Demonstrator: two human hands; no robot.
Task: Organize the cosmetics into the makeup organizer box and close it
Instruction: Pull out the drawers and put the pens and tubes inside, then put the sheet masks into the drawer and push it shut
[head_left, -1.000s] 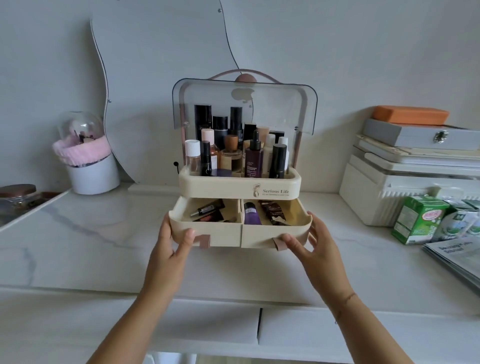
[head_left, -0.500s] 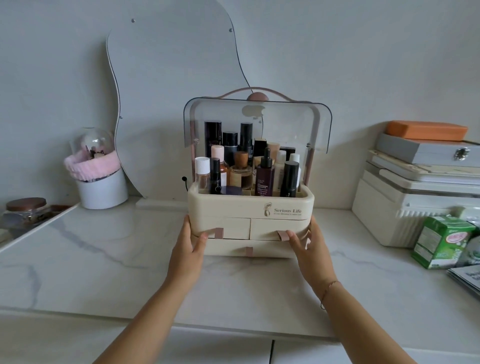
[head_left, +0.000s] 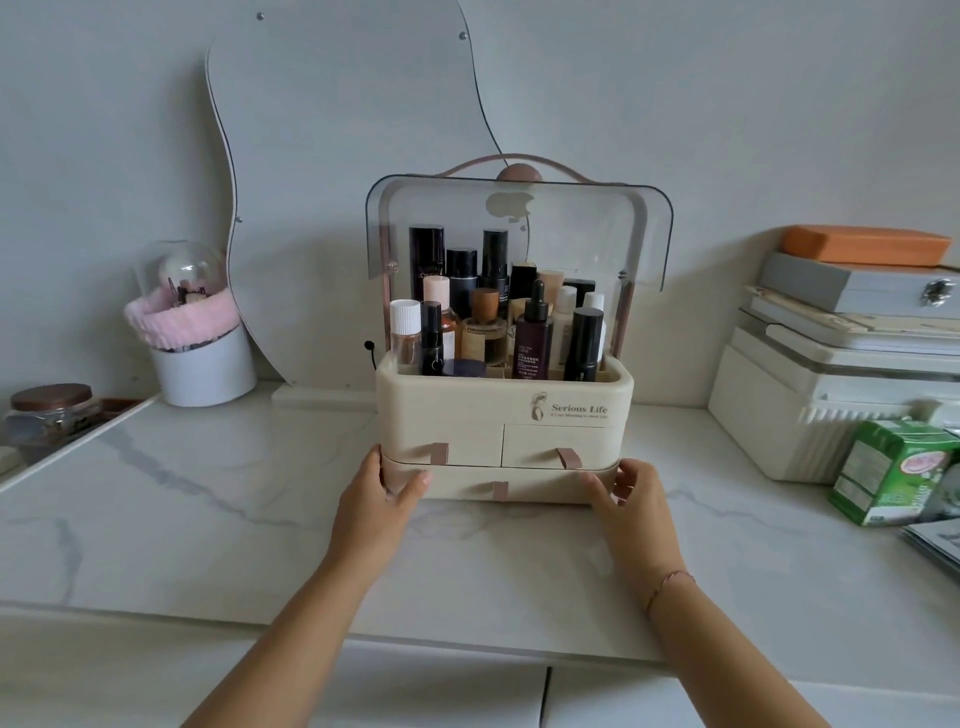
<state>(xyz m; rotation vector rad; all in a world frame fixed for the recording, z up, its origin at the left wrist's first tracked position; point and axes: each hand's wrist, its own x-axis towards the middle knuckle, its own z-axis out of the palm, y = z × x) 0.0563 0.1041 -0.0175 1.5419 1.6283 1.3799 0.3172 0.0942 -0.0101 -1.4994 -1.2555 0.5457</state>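
White marble counter (head_left: 156, 519) runs under a pale wall, and from my remote seat I read it left to right: a lidded glass jar (head_left: 49, 415) at the far edge, a white tub (head_left: 202, 364) with a pink fluffy band and clear dome, then a wavy mirror (head_left: 337, 156) leaning on the wall. At centre stands the cream organizer box (head_left: 504, 410), upright and packed with bottles (head_left: 498, 317) in its top tray. A second ago the two small drawers (head_left: 498, 444) stood pulled out with tubes showing inside; now both sit flush, so the cosmetics are all stowed. My left hand (head_left: 376, 509) is loosely spread, fingers wrapped on the box's lower left corner with the thumb on the bottom drawer (head_left: 498, 488); my right hand (head_left: 631, 506) mirrors it on the lower right corner, fingers curled around the side. Further right sit stacked storage cases (head_left: 831, 374) and a green carton (head_left: 888, 467). I judge only the smoky clear lid (head_left: 519, 228), still flipped up, remains to be lowered.
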